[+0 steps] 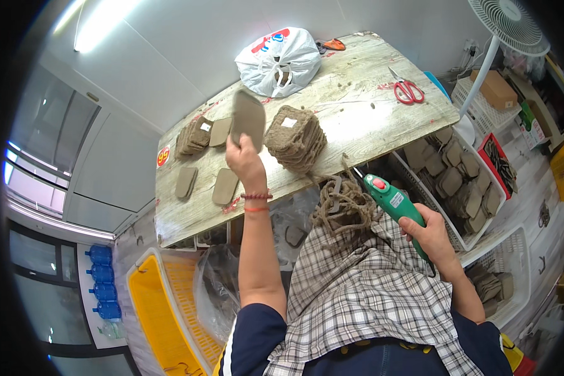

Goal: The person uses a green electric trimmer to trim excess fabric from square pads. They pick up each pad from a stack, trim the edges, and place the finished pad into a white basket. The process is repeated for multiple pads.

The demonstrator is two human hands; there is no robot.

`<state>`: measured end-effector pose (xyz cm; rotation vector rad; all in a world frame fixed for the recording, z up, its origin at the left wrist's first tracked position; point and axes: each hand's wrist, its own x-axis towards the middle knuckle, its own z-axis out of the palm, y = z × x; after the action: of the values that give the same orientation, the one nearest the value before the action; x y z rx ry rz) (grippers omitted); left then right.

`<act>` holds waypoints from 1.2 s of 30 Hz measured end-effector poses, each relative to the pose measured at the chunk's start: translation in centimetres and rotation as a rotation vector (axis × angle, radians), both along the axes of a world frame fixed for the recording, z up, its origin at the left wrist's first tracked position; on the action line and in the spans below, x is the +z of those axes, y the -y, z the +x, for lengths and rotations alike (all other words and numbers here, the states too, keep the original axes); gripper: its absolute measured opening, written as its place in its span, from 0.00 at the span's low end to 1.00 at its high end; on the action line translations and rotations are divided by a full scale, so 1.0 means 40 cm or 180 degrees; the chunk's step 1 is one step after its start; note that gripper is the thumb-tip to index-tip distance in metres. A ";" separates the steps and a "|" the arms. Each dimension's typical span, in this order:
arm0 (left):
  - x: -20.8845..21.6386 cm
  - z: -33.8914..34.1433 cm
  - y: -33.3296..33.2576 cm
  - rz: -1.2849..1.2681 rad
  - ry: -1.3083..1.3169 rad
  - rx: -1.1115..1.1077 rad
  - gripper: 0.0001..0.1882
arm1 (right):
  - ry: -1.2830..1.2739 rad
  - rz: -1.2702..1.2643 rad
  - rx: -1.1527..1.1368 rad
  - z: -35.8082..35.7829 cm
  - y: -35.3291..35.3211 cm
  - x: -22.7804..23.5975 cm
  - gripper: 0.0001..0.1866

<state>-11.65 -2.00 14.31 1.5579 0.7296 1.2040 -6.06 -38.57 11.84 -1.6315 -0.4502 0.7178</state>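
Note:
In my left hand [245,163], raised over the table's front part, is a flat olive-brown pad [249,116] with rounded corners, gripped at its lower end. My right hand [431,235] is wrapped round a green handheld electric tool [391,200] with a red button. The tool's thin metal tip points toward the table edge, beside a tangle of brown cord [335,210] over my lap. To the right of the held pad stands a stack of rough-edged brown pads [296,147]. A second stack [193,138] and several loose pads [225,186] lie to the left.
On the wooden table [351,88] are red-handled scissors [407,91] and a tied white plastic bag [279,62]. Baskets of pads [451,178] stand at the right, below table height. A yellow basket [163,313] is at lower left, a white fan [507,25] at far right.

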 end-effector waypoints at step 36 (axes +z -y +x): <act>-0.136 0.024 0.402 -0.3349 0.1666 -0.2104 0.16 | 0.0324 0.0017 -0.0552 -0.036 -0.019 0.061 0.22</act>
<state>-10.71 -18.07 8.87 0.4758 0.3285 0.5031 -7.51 -37.83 14.27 -1.6841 -0.3775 0.5055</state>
